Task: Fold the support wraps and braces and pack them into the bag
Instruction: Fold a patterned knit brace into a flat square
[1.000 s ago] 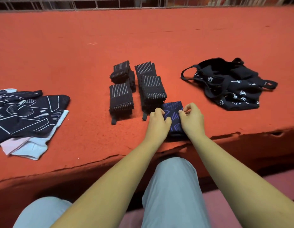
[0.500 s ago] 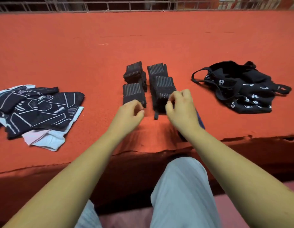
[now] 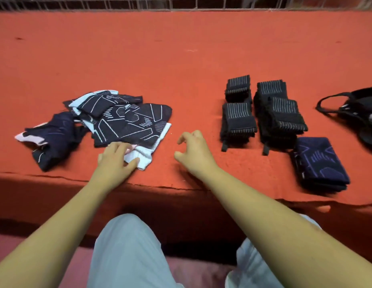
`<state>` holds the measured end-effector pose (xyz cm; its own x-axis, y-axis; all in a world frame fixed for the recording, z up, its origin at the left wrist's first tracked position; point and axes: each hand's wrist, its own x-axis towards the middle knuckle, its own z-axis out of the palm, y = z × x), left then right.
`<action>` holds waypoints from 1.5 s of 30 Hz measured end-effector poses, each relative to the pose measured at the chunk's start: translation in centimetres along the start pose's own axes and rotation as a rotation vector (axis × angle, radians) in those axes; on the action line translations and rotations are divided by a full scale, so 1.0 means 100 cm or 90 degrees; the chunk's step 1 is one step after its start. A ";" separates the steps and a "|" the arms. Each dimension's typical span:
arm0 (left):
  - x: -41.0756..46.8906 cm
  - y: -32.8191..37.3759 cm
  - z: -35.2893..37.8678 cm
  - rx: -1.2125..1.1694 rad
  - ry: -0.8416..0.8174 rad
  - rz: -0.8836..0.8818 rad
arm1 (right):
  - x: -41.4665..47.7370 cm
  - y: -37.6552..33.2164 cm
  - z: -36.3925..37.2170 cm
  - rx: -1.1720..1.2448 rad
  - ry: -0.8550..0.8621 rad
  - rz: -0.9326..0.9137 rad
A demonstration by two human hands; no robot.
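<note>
Left grip [image 3: 118,157] rests with straight fingers on the white hem of the unfolded braces [image 3: 126,121], near left. Right grip [image 3: 191,148] hovers loosely curled, empty. Best to pinch one layer only and draw it clear onto bare bench [image 3: 181,80].

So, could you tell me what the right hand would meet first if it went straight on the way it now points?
Most likely the white-edged side of the patterned brace. The right hand points forward and leftward over the bare red cover. How high it hovers is unclear.
</note>
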<state>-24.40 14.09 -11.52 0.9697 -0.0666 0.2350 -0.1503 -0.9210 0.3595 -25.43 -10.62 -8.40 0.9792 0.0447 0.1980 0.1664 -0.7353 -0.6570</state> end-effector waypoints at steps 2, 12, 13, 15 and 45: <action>-0.004 -0.007 0.005 -0.014 0.008 0.001 | 0.011 -0.011 0.014 -0.009 -0.023 -0.014; 0.001 -0.014 0.018 0.039 0.034 0.022 | 0.066 -0.022 0.064 -0.048 -0.073 -0.095; 0.002 -0.015 0.019 0.040 0.036 0.022 | 0.069 -0.021 0.068 -0.052 -0.086 -0.104; 0.003 -0.017 0.020 0.035 0.042 0.024 | 0.072 -0.019 0.072 -0.057 -0.086 -0.119; -0.005 -0.006 0.013 -0.050 0.069 0.051 | -0.013 0.030 -0.027 0.062 -0.032 -0.140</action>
<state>-24.60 14.16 -12.99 0.9279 -0.0933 0.3609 -0.2456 -0.8814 0.4036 -26.55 -14.70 -8.65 0.9220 0.2318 0.3100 0.3848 -0.6351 -0.6698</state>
